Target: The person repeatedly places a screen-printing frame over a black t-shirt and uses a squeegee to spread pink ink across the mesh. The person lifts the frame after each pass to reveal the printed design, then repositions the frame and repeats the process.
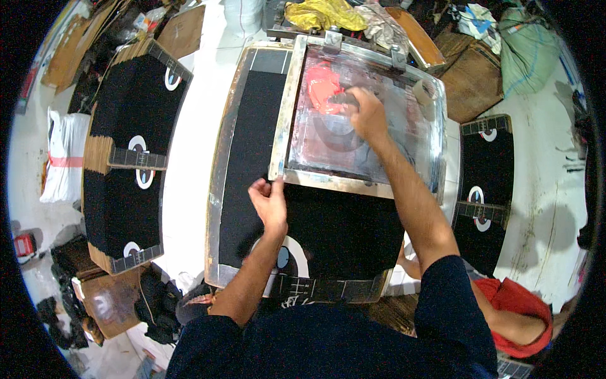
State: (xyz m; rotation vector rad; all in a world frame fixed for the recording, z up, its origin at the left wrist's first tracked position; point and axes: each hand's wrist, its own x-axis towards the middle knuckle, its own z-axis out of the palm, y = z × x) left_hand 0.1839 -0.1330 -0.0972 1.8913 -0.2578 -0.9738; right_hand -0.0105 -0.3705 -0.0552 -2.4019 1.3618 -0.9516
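A screen printing frame [341, 182] with a pale, stained border lies over black fabric [252, 120] on a board. Glossy red ink [323, 87] is pooled on the upper left of its mesh. My right hand [367, 114] is closed round a small dark squeegee [344, 100] at the ink's right edge; my fingers hide most of it. At the frame's near left corner, my left hand [270, 201] grips the border between thumb and fingers. Below the frame, a printed white and blue eye shape [295, 252] shows on the fabric, partly behind my left forearm.
Metal hinge clamps [333, 39] hold the frame's far side. A tape roll [424, 92] sits at its right. Stacked boards with black printed fabric stand left [126, 208] and right [486, 164]. Yellow cloth [325, 14] lies behind. Red cloth [521, 306] and a bare leg show lower right.
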